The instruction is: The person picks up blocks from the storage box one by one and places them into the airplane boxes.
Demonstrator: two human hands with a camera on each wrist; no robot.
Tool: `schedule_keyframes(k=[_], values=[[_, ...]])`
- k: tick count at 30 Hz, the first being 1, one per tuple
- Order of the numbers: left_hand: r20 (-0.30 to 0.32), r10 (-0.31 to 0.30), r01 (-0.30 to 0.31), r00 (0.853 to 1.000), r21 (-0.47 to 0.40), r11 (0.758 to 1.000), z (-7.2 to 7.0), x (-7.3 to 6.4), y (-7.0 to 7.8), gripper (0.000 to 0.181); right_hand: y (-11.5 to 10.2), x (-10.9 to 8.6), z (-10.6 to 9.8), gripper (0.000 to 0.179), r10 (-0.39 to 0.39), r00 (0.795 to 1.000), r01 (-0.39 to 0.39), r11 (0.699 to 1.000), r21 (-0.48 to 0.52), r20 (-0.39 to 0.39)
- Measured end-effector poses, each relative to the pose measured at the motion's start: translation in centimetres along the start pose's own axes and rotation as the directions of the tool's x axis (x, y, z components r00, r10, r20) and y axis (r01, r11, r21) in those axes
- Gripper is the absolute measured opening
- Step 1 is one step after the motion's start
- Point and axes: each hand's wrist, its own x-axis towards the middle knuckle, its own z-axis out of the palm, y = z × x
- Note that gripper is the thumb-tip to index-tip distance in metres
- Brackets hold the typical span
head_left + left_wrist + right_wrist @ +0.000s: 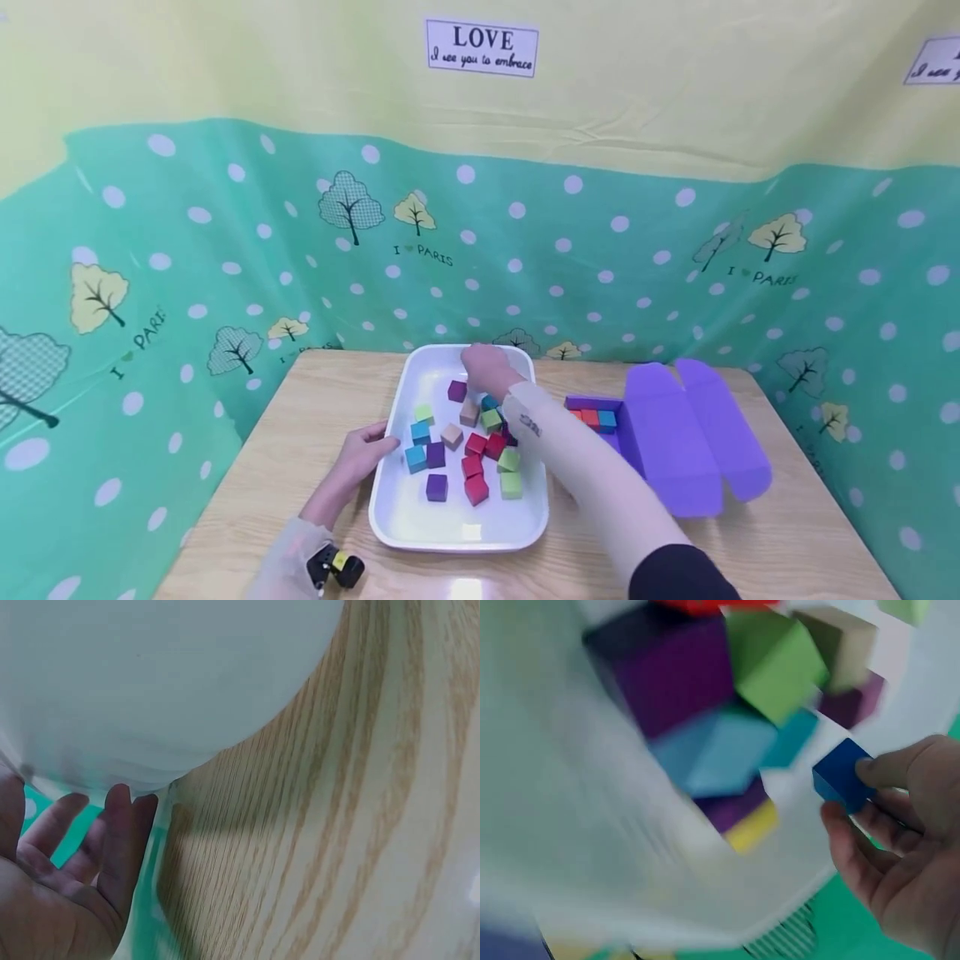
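Observation:
In the head view a white tray [457,529] carries several small cubes in red, purple, green, blue and plain wood. My right hand [491,369] is over its far end. The right wrist view shows that hand [907,840] pinching a blue cube [841,778] between thumb and fingers, with a yellow cube [752,826] lying nearby. At the tray's left side, my left hand [363,454] holds the rim, thumb over the edge. Its fingers [118,832] touch the outer wall in the left wrist view.
Right of the tray stands an open purple box [671,450], its lid folded out to the right. A row of red, orange and blue cubes [590,418] sits inside, partly hidden by my right forearm. A patterned cloth [465,225] hangs behind the wooden table [315,408].

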Motion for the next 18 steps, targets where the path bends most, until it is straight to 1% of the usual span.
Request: schedule_keyframes(k=[2, 5, 7, 9, 12, 14, 18], values=[[0.008, 0.004, -0.004, 1.0, -0.004, 1.0, 0.1, 0.1, 0.1, 0.052, 0.9, -1.3, -1.6, 0.013, -0.011, 1.0, 0.011, 0.997, 0.08, 0.004], [0.021, 0.003, -0.003, 1.0, 0.004, 1.0, 0.3, 0.4, 0.2, 0.053, 2.2, -3.9, -4.0, 0.012, -0.036, 0.999, 0.033, 0.981, 0.193, 0.008], [0.027, -0.003, 0.003, 1.0, 0.007, 1.0, 0.3, 0.4, 0.3, 0.053, 3.3, -5.8, -5.2, 0.016, -0.05, 0.999, 0.05, 0.971, 0.233, -0.006], [0.036, -0.003, 0.003, 0.999, 0.016, 1.0, 0.3, 0.5, 0.3, 0.055, 4.4, -7.8, -6.0, 0.024, -0.052, 0.998, 0.057, 0.96, 0.275, -0.027], [0.047, -0.009, 0.008, 0.999, 0.021, 1.0, 0.0, 0.5, 0.1, 0.057, 6.2, -10.5, -6.4, 0.032, -0.046, 0.997, 0.06, 0.954, 0.293, -0.057], [0.053, -0.015, 0.014, 0.998, 0.024, 1.0, -0.2, 0.5, 0.0, 0.058, 7.2, -12.2, -6.2, 0.031, -0.034, 0.998, 0.051, 0.95, 0.309, -0.06], [0.072, -0.027, 0.026, 0.997, 0.021, 0.999, -0.4, 0.4, -0.4, 0.058, 9.2, -15.0, -5.1, 0.026, -0.003, 0.998, 0.022, 0.942, 0.335, -0.058]])
